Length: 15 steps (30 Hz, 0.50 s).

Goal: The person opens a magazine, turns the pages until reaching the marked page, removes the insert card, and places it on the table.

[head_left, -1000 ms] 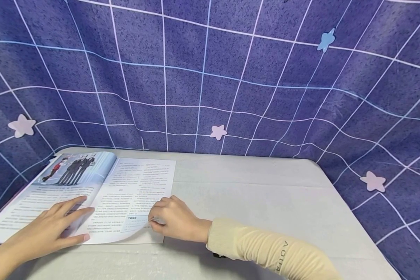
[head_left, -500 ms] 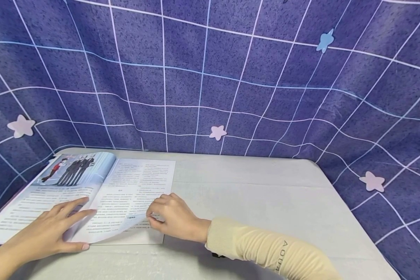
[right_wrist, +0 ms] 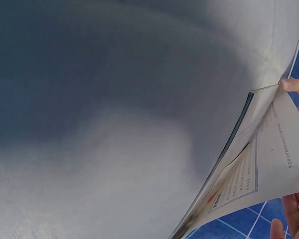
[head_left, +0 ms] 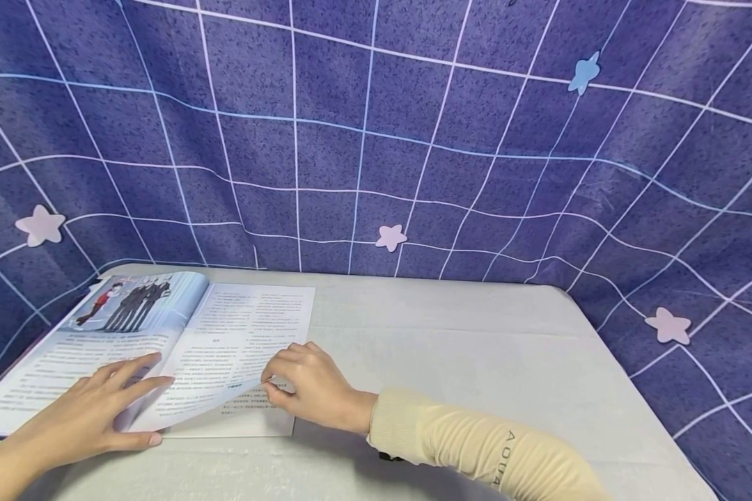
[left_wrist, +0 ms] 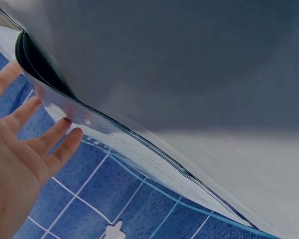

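Note:
An open magazine [head_left: 253, 313] lies at the left of the table, a coloured picture of figures in dark suits on its left page. My right hand [head_left: 316, 386] pinches the lower outer corner of the right page [head_left: 194, 379] between thumb and fingers. That corner curls up, and printed text on the sheet below shows under it. My left hand [head_left: 97, 407] rests spread over the lower part by the spine, its thumb at the bottom edge. In the left wrist view the left fingers [left_wrist: 60, 134] are spread against the magazine. The right wrist view shows the lifted page's underside [right_wrist: 274, 159].
The table [head_left: 445, 355] has a pale grey cloth and extends to the right of the magazine. Behind and around it hangs a purple-blue curtain [head_left: 326, 160] with a grid pattern and stars. My right forearm in a cream sleeve [head_left: 476, 442] crosses the front of the table.
The right hand has raised the page corner and moved slightly up and to the left, baring more of the sheet below. The left hand has shifted slightly right.

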Available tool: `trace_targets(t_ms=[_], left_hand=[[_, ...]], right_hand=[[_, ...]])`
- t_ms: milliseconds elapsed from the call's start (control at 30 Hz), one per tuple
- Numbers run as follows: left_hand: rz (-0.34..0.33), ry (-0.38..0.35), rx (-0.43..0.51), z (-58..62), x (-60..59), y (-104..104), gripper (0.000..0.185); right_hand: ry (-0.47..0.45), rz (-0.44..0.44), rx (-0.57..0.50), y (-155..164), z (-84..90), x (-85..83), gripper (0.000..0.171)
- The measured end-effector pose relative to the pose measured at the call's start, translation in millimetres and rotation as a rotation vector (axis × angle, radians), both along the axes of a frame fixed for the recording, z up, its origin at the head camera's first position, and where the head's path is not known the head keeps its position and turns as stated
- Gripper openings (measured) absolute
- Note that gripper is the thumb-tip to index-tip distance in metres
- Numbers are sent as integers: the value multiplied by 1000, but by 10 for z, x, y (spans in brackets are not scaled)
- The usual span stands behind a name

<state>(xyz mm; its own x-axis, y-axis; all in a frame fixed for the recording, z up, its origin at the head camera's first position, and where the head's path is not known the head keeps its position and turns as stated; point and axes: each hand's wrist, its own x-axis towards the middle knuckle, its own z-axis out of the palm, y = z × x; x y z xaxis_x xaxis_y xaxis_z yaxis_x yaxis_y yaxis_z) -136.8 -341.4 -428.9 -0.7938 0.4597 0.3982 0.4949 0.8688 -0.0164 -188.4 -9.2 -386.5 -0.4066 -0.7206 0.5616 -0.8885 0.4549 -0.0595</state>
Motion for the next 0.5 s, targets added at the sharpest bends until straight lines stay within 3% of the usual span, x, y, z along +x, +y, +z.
trace_targets(t_ms=[267,500], left_hand=[[-18,19,21,9,-12,-2,71],[-48,13,55,-21,-34,-41,67]], right_hand=[[-21,4,3,15,0,6,4],[-104,-6,3,41,28,5,9]])
